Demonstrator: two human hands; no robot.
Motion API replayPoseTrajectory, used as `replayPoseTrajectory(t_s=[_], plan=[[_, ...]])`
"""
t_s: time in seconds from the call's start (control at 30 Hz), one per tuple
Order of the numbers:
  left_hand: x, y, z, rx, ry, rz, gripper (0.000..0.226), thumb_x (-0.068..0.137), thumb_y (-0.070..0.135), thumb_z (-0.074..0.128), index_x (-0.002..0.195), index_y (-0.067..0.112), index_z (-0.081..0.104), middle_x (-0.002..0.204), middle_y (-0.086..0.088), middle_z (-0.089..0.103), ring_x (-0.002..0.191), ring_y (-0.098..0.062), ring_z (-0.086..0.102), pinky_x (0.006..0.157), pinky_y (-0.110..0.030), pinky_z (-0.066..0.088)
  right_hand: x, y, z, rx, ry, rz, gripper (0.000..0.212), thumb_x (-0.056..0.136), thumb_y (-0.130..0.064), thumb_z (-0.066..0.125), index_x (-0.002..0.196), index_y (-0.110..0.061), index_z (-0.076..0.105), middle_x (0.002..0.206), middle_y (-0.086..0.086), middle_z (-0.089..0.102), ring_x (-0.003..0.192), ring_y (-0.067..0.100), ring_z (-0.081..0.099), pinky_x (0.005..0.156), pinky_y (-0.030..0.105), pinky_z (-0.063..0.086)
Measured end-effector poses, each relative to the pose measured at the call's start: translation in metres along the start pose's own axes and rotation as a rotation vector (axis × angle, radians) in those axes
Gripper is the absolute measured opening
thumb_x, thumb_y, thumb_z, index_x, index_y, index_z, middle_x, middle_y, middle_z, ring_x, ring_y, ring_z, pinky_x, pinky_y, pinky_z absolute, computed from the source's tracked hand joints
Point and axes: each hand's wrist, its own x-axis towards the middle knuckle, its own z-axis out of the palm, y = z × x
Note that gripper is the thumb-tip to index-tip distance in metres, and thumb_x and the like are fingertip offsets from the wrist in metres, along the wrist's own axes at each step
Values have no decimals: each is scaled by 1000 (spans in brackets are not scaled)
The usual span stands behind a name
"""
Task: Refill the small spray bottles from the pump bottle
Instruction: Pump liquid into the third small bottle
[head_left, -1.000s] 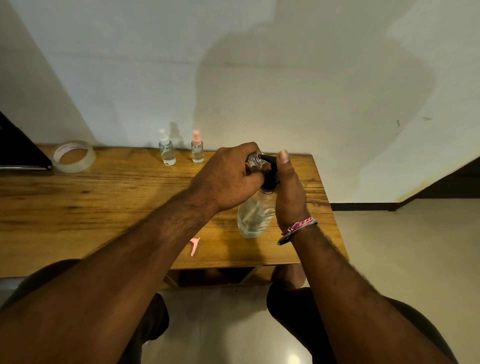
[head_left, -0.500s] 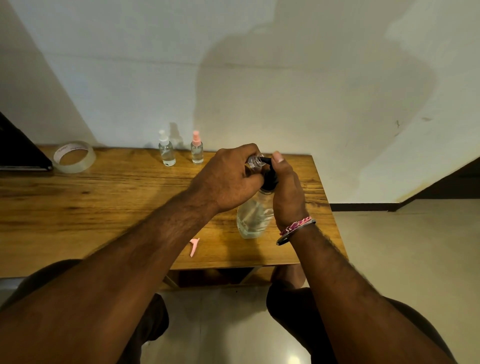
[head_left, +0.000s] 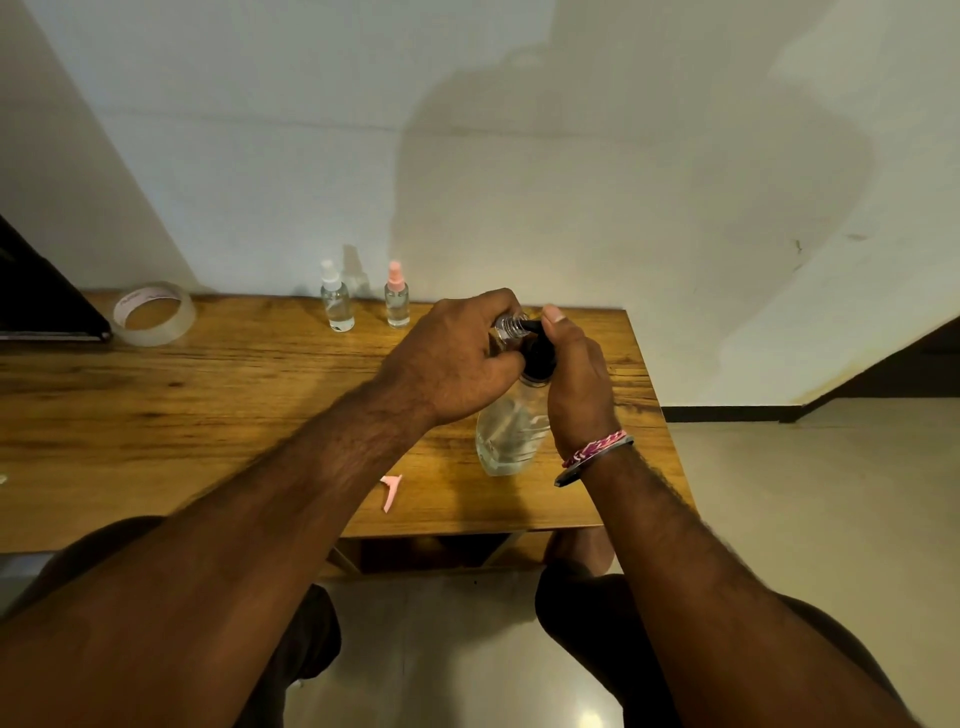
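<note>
A clear pump bottle (head_left: 511, 434) with a black pump head (head_left: 539, 358) stands on the wooden table (head_left: 208, 415) near its right end. My right hand (head_left: 579, 379) wraps the pump head, thumb on top. My left hand (head_left: 452, 358) grips a small uncapped spray bottle (head_left: 511, 326), its threaded neck held at the pump's black nozzle. Most of that small bottle is hidden in my fingers. A pink spray cap (head_left: 390, 491) lies on the table near the front edge.
Two capped small spray bottles stand at the back by the wall, one white-topped (head_left: 336, 299), one pink-topped (head_left: 397, 297). A roll of clear tape (head_left: 155, 313) and a dark flat object (head_left: 41, 296) sit at the back left. Beyond the table's right edge is open floor.
My right thumb has come down from raised to low on the pump head. The left hand and small bottle have stayed put.
</note>
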Motion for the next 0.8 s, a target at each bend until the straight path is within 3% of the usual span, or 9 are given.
replayPoseTrajectory(t_s=[0.1, 0.2, 0.3, 0.43, 0.6, 0.8], plan=[[0, 1, 0, -9, -8, 2, 21, 84, 15, 72, 90, 31, 60, 77, 7, 69, 70, -15, 66, 60, -33, 52, 1, 1, 2, -57, -11, -19, 38, 98, -38, 49, 79, -19, 76, 77, -6, 74, 77, 2, 67, 68, 15, 51], [1, 3, -1, -22, 0, -10, 20, 86, 16, 72, 88, 32, 60, 76, 7, 68, 69, -13, 65, 59, -27, 47, 0, 2, 4, -87, -41, -13, 51, 94, -53, 46, 103, -14, 77, 98, 6, 78, 97, 16, 72, 77, 19, 55], [0, 5, -1, -28, 3, -24, 19, 89, 17, 73, 88, 31, 61, 75, 8, 67, 67, -10, 63, 58, -25, 44, -3, -3, 4, -94, -51, -24, 43, 102, -55, 45, 97, -29, 78, 99, -3, 80, 103, 11, 73, 84, 20, 55], [0, 5, -2, -33, 5, -21, 17, 89, 16, 72, 88, 30, 63, 73, 9, 67, 65, -10, 63, 57, -25, 44, -7, -8, 7, -87, -40, -4, 45, 98, -55, 37, 97, -31, 75, 95, -12, 79, 101, 3, 72, 85, 17, 54], [0, 6, -2, -31, -1, -23, 19, 88, 16, 72, 88, 32, 62, 73, 10, 67, 64, -4, 61, 55, -18, 42, -6, -8, 7, -58, -43, 7, 44, 98, -51, 39, 90, -42, 81, 102, -4, 79, 109, 16, 72, 101, 40, 54], [0, 7, -2, -41, 1, -44, 21, 87, 15, 72, 86, 32, 60, 73, 10, 65, 63, -6, 59, 56, -20, 42, -5, -5, 8, -45, -10, 21, 40, 99, -45, 45, 80, -39, 81, 87, -12, 78, 90, 1, 72, 77, 19, 54]])
